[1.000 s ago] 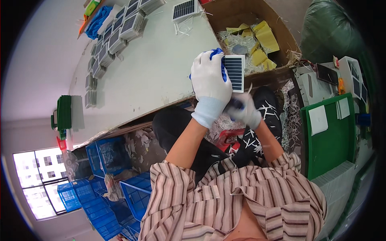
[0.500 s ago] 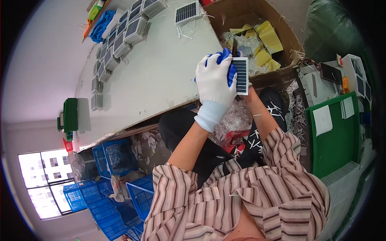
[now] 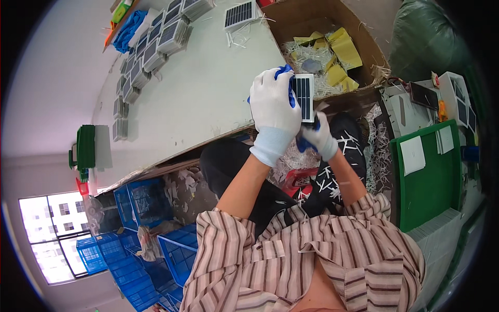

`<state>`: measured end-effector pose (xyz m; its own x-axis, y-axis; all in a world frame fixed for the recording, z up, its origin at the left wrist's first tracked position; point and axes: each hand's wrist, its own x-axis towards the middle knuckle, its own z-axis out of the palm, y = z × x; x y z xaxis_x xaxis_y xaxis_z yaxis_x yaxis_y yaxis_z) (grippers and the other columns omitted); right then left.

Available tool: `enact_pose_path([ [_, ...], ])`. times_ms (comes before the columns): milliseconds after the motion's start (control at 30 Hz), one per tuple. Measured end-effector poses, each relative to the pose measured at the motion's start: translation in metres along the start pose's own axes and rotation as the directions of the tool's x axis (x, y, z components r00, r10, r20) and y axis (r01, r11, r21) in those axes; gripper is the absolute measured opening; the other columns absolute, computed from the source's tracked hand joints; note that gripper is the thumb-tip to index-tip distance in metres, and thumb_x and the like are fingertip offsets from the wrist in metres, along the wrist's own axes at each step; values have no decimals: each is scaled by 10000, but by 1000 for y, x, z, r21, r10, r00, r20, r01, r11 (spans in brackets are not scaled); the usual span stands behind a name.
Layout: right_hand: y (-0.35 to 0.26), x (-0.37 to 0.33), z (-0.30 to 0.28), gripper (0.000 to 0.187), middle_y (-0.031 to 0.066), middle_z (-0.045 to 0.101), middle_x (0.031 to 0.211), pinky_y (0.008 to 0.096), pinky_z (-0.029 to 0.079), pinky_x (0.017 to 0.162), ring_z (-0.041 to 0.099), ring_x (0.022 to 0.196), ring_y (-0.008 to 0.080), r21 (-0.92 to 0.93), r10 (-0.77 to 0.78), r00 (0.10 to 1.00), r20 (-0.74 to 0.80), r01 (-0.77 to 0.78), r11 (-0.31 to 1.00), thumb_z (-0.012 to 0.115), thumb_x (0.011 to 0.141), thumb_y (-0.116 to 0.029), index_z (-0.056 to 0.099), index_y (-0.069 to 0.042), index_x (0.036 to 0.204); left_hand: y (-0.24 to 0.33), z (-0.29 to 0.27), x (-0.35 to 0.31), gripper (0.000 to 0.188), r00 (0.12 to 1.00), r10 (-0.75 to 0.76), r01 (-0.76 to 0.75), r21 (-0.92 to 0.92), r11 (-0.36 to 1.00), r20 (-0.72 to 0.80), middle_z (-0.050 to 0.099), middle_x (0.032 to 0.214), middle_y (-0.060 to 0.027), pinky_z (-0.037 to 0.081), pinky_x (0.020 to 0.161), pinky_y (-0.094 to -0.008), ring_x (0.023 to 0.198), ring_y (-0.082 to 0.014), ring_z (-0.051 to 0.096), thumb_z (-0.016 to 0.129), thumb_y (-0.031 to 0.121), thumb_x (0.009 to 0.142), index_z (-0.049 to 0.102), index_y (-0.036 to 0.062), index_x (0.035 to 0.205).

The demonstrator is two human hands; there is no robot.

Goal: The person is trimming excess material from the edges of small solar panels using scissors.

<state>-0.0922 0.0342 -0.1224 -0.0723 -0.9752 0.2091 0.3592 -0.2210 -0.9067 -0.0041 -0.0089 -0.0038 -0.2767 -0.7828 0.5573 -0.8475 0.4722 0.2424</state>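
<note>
My left hand (image 3: 273, 101), in a white glove with blue palm and fingertips, is closed on a small solar panel (image 3: 303, 98). The panel has dark striped cells in a white frame and is held upright over the table's edge. My right hand (image 3: 319, 137), gloved alike, is by the panel's lower end, its fingers curled and partly smeared by motion. Something dark shows at its fingers, too blurred to name.
Stacks of solar panels (image 3: 140, 73) line the far left of the white table (image 3: 208, 78). A cardboard box (image 3: 371, 49) with white shreds and yellow pieces stands ahead. Right are a green tray (image 3: 431, 182) and a phone (image 3: 423, 95); blue crates (image 3: 138, 275) stand lower left.
My right hand has come from behind the panel down to its lower end. The dark blade that stuck up above the panel no longer shows there. My left hand still holds the panel.
</note>
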Motion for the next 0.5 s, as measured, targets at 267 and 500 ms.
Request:
enact_pose_path([
  [267, 6, -10, 6, 283, 68, 657, 886, 287, 514, 718, 629, 782, 133, -72, -30, 981, -190, 17, 997, 639, 833, -59, 511, -7, 1081, 4, 1, 1, 342, 998, -25, 27, 42, 999, -62, 570, 1033, -124, 427, 855, -431, 1000, -328, 523, 628, 78, 735, 622, 87, 1077],
  [500, 61, 77, 12, 305, 103, 600, 1051, 308, 511, 809, 614, 917, 168, 367, 3, 986, -167, 60, 928, 545, 906, -131, 426, -46, 1174, 5, 0, 4, 347, 1000, 7, -9, 106, 994, 20, 570, 1046, -129, 424, 872, -433, 1008, -342, 517, 647, 83, 714, 635, 91, 1060],
])
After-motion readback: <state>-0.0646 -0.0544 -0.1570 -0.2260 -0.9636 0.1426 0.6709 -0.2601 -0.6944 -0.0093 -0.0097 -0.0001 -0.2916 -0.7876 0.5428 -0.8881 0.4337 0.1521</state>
